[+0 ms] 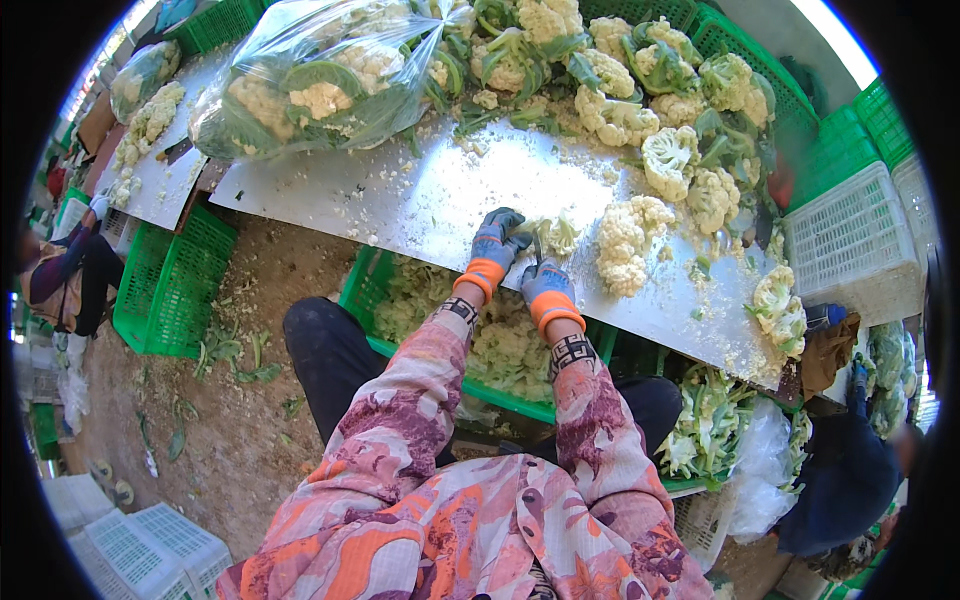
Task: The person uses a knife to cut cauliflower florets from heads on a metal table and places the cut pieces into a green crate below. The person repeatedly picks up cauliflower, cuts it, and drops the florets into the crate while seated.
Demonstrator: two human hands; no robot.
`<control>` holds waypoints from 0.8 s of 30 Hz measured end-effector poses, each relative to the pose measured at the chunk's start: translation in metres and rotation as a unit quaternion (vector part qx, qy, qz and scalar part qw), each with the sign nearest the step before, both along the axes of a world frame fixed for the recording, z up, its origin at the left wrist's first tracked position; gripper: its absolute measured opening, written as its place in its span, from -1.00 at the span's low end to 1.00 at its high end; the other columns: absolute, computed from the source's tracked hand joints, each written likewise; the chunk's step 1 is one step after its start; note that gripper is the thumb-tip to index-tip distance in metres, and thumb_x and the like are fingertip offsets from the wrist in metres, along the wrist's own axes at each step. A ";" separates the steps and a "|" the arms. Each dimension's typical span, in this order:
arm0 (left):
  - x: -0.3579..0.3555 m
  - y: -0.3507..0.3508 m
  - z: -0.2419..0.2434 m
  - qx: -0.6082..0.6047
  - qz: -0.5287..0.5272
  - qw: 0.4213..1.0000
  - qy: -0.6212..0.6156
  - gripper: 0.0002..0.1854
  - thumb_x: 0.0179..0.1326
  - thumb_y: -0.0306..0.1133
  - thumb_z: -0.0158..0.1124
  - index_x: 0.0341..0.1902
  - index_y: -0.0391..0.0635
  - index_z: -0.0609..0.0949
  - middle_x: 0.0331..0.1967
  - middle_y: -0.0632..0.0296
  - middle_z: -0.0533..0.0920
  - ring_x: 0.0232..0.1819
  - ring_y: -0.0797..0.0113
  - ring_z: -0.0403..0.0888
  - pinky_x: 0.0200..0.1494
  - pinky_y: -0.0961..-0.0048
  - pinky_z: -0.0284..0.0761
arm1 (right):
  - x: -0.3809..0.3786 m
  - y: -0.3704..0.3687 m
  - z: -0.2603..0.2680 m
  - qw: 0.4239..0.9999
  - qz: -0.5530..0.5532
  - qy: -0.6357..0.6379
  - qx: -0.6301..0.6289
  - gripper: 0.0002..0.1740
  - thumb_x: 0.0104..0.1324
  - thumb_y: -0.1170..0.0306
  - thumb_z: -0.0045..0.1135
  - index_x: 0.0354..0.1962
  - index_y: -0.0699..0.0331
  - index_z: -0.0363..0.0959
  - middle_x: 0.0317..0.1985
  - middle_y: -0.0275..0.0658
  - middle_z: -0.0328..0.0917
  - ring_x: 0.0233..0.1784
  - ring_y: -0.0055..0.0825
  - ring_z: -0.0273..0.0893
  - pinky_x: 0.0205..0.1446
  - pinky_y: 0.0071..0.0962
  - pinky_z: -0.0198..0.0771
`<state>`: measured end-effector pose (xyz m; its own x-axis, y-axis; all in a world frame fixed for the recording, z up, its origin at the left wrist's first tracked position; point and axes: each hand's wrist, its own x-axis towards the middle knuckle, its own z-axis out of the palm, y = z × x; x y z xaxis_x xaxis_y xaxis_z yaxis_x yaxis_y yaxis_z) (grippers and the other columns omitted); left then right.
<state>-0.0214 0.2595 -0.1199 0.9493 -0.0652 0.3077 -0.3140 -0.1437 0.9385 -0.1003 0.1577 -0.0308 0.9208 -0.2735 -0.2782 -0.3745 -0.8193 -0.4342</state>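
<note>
My left hand (496, 244), in a grey glove with an orange cuff, grips the left end of a small cauliflower piece (559, 235) on the metal work surface (337, 195). Close beside it, my gloved right hand (550, 289) is closed around a knife (538, 247). The dark blade points away from me and meets the piece's near left side. A larger cut cauliflower (631, 238) lies just right of my hands. Directly below, under the table's edge, a green crate (367, 281) holds many cauliflower florets (510, 345).
Whole cauliflowers (615, 112) are heaped at the back, beside a clear plastic bag (322, 82) of more heads. White crates (855, 232) stand at right. Cut stalks (705, 420) fill a container near my right knee. Other people sit at far left (67, 281) and far right (840, 480).
</note>
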 end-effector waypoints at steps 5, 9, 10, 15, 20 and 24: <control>0.015 0.001 0.014 -0.052 -0.067 0.984 0.158 -0.54 -0.09 -0.70 0.32 -0.03 -0.20 0.51 0.03 0.21 0.48 0.03 0.37 0.47 0.02 0.50 0.45 | -0.034 -0.007 -0.011 0.999 0.006 -0.032 0.023 -0.52 0.27 0.07 -0.06 -0.16 0.36 0.43 -0.21 0.18 0.54 -0.10 0.10 0.49 -0.01 -0.10 0.39; -0.001 -0.039 0.069 0.214 -0.075 0.974 0.015 -0.37 0.03 -0.23 0.36 0.23 0.02 0.42 0.29 0.01 0.31 0.31 0.02 0.27 0.26 0.29 0.29 | -0.092 -0.020 -0.032 0.998 0.013 -0.042 0.041 -0.56 0.24 0.08 0.00 -0.18 0.32 0.40 -0.30 0.07 0.58 -0.20 0.04 0.54 -0.07 -0.12 0.41; -0.010 -0.046 0.086 0.300 -0.098 0.948 0.030 -0.27 0.01 0.02 0.32 0.31 0.21 0.36 0.38 0.03 0.20 0.35 -0.08 0.19 0.31 0.20 0.21 | -0.103 -0.020 -0.034 0.997 0.018 -0.044 0.062 -0.57 0.24 0.09 0.01 -0.18 0.30 0.40 -0.33 0.05 0.58 -0.22 0.04 0.54 -0.09 -0.11 0.41; -0.030 -0.034 0.092 0.443 -0.171 0.880 0.006 -0.40 -0.06 0.02 0.36 0.12 0.21 0.51 0.14 0.22 0.44 0.11 0.08 0.44 0.15 0.20 0.40 | -0.157 -0.037 -0.031 0.978 -0.064 -0.103 0.168 -0.70 0.20 0.20 0.14 -0.26 0.24 0.46 -0.42 -0.02 0.60 -0.32 -0.04 0.57 -0.25 -0.19 0.43; -0.056 -0.004 0.107 0.557 -0.224 0.799 0.010 -0.45 -0.05 0.01 0.33 0.08 0.20 0.54 0.08 0.21 0.50 0.12 0.08 0.43 0.16 0.20 0.37 | -0.168 -0.068 -0.019 0.918 -0.239 -0.200 0.244 -0.77 0.25 0.25 0.15 -0.31 0.25 0.47 -0.60 -0.22 0.54 -0.58 -0.45 0.51 -0.45 -0.40 0.36; -0.073 -0.049 0.130 0.403 -0.151 0.900 -0.064 -0.48 -0.01 -0.03 0.34 0.08 0.18 0.54 0.10 0.17 0.49 0.08 0.08 0.46 0.10 0.22 0.42 | -0.135 -0.096 -0.018 0.888 -0.311 -0.255 0.221 -0.72 0.26 0.20 0.13 -0.30 0.27 0.47 -0.54 -0.18 0.56 -0.48 -0.35 0.54 -0.36 -0.38 0.37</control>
<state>-0.0940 0.2102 0.0105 0.8111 -0.5650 0.1512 -0.5513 -0.6522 0.5202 -0.2357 0.0617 -0.0484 0.6664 -0.7418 -0.0752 -0.3578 -0.2297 -0.9051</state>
